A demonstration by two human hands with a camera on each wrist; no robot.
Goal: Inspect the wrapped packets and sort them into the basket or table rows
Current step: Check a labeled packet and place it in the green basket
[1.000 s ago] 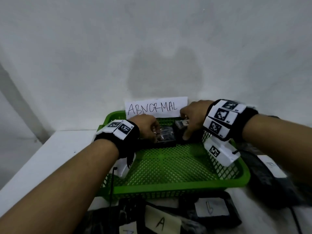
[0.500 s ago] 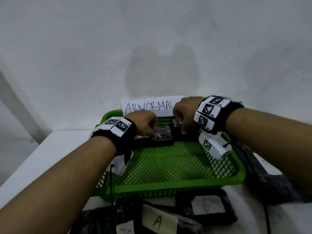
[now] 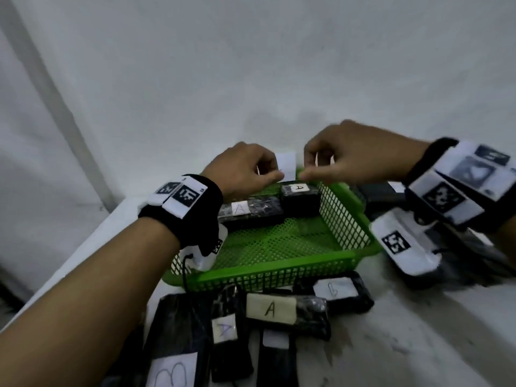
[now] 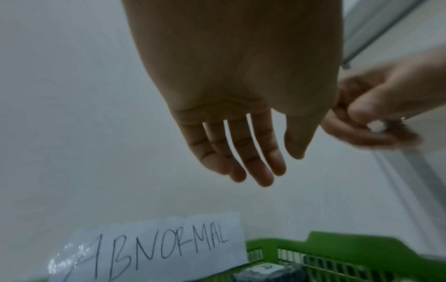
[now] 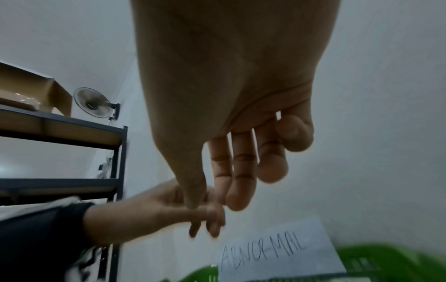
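Two black wrapped packets lie side by side along the far wall of the green mesh basket [image 3: 279, 270]: a long packet [image 3: 251, 210] and a shorter packet [image 3: 300, 196], each with a white "A" label. My left hand [image 3: 265, 177] hovers above the long one with straight fingers [image 4: 243, 162], holding nothing. Just right of it, my right hand [image 3: 315, 169] hangs over the basket's far right corner. Its fingers [image 5: 241, 181] are loosely bent and empty. The two hands nearly touch at the fingertips.
A paper sign reading ABNORMAL [image 4: 156, 246] stands against the wall behind the basket. In front of the basket lie several black packets, among them an "A" packet [image 3: 284, 311] and a "B" packet [image 3: 335, 290]. More dark packets [image 3: 382, 191] sit right of the basket.
Both hands have let go of the packets at the basket's far wall and risen above them. The packets stay in the basket. The view has tilted down toward the table front.
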